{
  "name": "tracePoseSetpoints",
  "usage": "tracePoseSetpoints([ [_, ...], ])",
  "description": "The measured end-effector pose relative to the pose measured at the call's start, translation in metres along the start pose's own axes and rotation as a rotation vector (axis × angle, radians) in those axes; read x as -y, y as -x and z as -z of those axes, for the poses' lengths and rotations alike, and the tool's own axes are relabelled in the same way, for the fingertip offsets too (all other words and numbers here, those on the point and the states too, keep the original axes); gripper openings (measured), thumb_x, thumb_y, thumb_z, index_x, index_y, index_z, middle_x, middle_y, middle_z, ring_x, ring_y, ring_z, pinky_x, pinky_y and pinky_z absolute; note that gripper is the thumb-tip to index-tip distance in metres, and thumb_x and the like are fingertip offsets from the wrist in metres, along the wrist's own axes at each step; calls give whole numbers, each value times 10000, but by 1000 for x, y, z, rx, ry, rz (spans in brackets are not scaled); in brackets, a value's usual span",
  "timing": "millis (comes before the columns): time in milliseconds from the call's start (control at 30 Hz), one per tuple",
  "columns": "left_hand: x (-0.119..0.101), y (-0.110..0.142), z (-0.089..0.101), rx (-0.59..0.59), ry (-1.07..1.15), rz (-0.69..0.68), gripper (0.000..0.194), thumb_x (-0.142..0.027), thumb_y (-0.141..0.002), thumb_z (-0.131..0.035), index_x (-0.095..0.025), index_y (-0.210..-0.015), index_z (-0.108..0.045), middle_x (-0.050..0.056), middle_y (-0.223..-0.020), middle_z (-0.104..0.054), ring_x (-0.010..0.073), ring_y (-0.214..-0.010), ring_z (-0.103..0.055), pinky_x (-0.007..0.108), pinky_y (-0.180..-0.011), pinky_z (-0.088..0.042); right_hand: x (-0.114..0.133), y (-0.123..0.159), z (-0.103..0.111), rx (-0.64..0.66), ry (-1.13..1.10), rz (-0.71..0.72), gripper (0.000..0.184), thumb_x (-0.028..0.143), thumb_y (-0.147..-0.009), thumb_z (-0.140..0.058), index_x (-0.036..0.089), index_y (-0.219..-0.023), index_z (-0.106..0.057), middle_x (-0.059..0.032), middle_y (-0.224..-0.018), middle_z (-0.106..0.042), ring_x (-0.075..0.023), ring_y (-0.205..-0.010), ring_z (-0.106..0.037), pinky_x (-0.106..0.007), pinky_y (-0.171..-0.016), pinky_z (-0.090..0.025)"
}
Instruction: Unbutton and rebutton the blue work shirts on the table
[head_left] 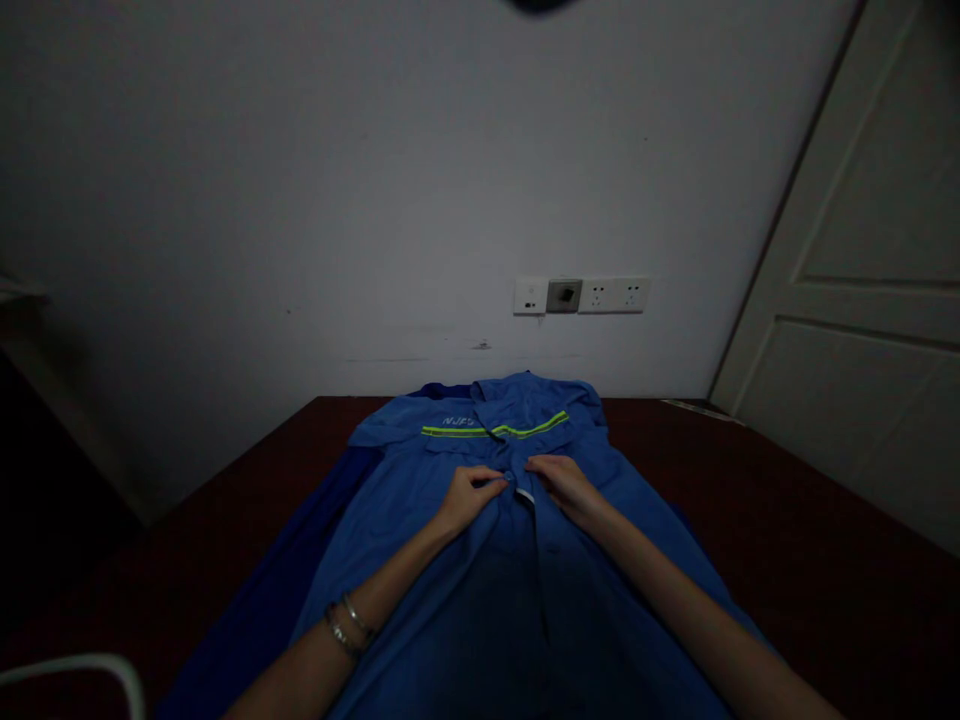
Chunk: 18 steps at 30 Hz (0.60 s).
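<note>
A blue work shirt [420, 560] lies face up on a dark red table [787, 520], collar toward the wall. A yellow-green reflective stripe [495, 430] crosses its chest. My left hand [469, 492] pinches the left edge of the front placket. My right hand [564, 483] grips the right edge of the same placket, fingers curled on the cloth. Both hands meet at the shirt's centre, just below the stripe. Thin bracelets [346, 625] circle my left wrist.
A grey wall rises behind the table with a row of sockets and a switch [581, 295]. A white door [870, 330] stands at the right. A curved white edge [82, 668] shows at the lower left corner.
</note>
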<state>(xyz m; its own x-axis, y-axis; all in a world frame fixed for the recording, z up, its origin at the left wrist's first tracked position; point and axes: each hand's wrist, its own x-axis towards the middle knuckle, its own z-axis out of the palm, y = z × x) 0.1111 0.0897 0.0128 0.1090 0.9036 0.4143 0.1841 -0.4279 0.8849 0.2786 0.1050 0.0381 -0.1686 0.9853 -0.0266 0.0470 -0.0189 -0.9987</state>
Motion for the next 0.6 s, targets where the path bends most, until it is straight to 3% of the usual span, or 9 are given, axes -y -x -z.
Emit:
tracePoseSetpoints([
  [167, -6, 2, 0, 102, -54, -86, 260, -372, -709, -574, -143, -706, -697, 48, -698, -642, 153, -693, -562, 235, -663, -421, -6, 2, 3, -35, -12, 15, 129, 259, -606, -580, 139, -646, -605, 44, -473, -537, -64, -423, -445, -170, -419, -336],
  [367, -6, 2, 1, 83, -23, -61, 273, -387, -701, -579, -141, -703, -696, 51, -708, -646, 158, -688, -566, 236, -664, -419, -3, 4, 10, -31, 188, 176, 198, 288, -613, -561, 138, -684, -669, -20, -681, -663, -165, -738, -586, -252, -691, -440],
  [600, -8, -3, 4, 80, 27, -11, 247, -361, -650, -629, -131, -720, -686, 49, -730, -660, 161, -698, -573, 236, -668, -424, 3, 0, 7, -124, 325, 246, 243, 296, -652, -522, 125, -709, -687, -44, -727, -681, -199, -742, -606, -288, -703, -453],
])
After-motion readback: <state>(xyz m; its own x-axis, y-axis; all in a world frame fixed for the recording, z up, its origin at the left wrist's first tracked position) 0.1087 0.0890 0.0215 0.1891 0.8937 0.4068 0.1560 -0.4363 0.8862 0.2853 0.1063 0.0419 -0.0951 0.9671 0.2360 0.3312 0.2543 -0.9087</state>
